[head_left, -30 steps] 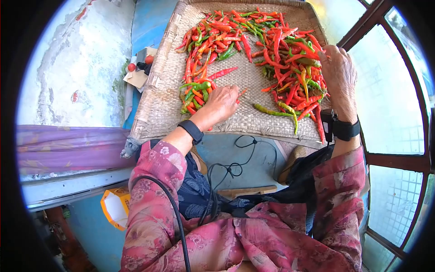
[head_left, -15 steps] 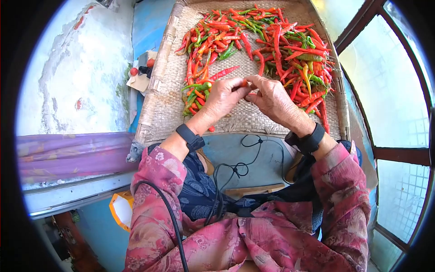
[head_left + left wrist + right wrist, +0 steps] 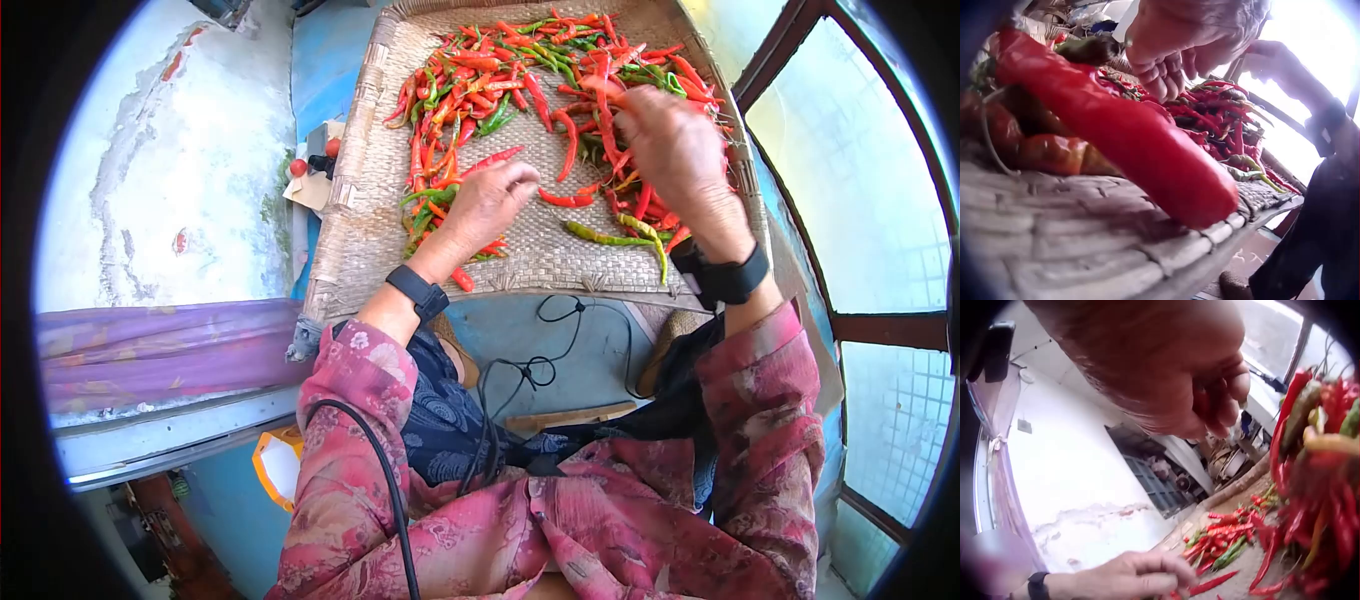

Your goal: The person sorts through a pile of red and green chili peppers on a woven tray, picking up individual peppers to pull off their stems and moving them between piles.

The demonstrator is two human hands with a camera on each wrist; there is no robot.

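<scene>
My left hand [image 3: 486, 208] hovers over the middle of the woven tray [image 3: 345, 165], beside red and green chili peppers [image 3: 436, 212]; its fingers are loosely bent. In the left wrist view, a large red chili pepper [image 3: 1116, 128] lies close below that hand [image 3: 1194, 31]. My right hand [image 3: 678, 150], blurred, is over the right-hand heap of chili peppers [image 3: 690, 85]. Seen from the right wrist, its fingers curl around a chili pepper [image 3: 1207, 397], mostly hidden in the grip. Between the hands lie a red chili pepper [image 3: 566, 199] and a greenish one [image 3: 600, 236].
More chili peppers [image 3: 480, 65] curve along the tray's left and far side. A window frame [image 3: 890, 332] stands close on the right, with a white wall [image 3: 200, 150] and purple cloth [image 3: 180, 330] to the left. A black cable [image 3: 530, 372] hangs below the tray.
The right hand came from the right-hand heap to meet the left over the tray, then returned to the heap. The hands are now apart; the left stayed near the middle.
</scene>
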